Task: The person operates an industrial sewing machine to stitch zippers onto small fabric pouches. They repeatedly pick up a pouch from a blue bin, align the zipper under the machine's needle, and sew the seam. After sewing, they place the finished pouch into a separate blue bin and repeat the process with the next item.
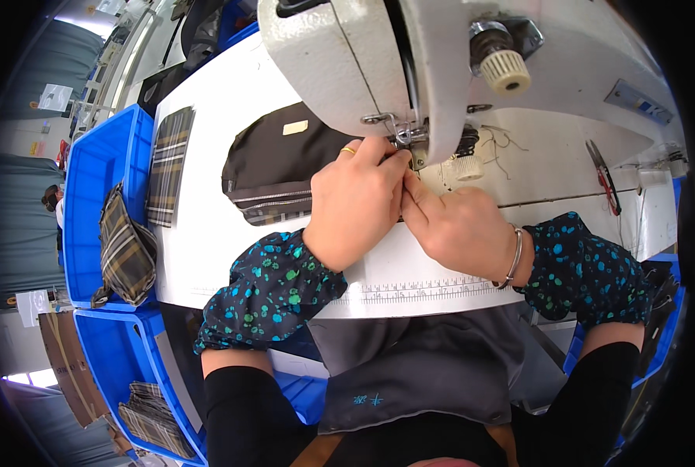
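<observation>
A black fabric piece (277, 148) with a zipper (273, 198), a small tan label and a plaid strip lies on the white sewing table. It runs under my left hand (355, 198) toward the needle of the white sewing machine (347, 62). My left hand is closed, its fingertips pinching the fabric's edge close to the presser foot (411, 138). My right hand (464, 226) is closed too, thumb and forefinger pressed together beside the left fingertips. What sits between the right fingers is hidden.
Red-handled thread snips (608, 179) lie to the right, and loose threads (503, 148) beside the machine. A plaid piece (170, 167) rests at the table's left edge. Blue bins (82, 226) with plaid pieces stand at the left. A printed ruler (417, 293) follows the front edge.
</observation>
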Motion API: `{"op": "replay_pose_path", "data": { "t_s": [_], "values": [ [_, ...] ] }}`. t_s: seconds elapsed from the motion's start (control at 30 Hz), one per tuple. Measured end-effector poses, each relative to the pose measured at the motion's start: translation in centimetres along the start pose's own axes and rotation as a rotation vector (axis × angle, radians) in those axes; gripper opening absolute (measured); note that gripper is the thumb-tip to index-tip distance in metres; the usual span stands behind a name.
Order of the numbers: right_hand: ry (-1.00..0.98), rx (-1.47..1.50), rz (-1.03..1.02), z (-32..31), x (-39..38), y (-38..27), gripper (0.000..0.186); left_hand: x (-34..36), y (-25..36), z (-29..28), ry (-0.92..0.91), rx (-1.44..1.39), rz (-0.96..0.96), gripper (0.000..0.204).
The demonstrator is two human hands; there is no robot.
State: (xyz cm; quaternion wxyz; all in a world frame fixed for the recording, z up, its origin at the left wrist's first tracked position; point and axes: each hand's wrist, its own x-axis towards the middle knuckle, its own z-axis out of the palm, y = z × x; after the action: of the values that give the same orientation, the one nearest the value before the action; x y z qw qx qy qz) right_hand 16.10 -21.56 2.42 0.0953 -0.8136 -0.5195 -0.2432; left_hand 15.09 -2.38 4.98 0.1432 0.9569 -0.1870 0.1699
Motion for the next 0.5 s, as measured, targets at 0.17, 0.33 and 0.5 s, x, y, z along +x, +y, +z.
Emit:
{"op": "replay_pose_path", "data": {
  "t_s": [0.17, 0.33, 0.5],
  "values": [
    [-0.019, 0.03, 0.027, -0.1, -0.1, 0.1, 0.028, -0.2, 0.4, -1.1, 0.031, 0.034, 0.024, 0.019],
    [-0.033, 0.082, 0.041, -0.2, -0.4, 0.2, 0.028, -1.4, 0.8, -2.4, 0.01, 0.16, 0.049, 0.028],
    [0.014, 0.119, 0.003, -0.2, -0.5, 0.0, 0.025, -1.7, 0.4, -1.5, 0.048, 0.198, 0.128, 0.041]
  ]
}}
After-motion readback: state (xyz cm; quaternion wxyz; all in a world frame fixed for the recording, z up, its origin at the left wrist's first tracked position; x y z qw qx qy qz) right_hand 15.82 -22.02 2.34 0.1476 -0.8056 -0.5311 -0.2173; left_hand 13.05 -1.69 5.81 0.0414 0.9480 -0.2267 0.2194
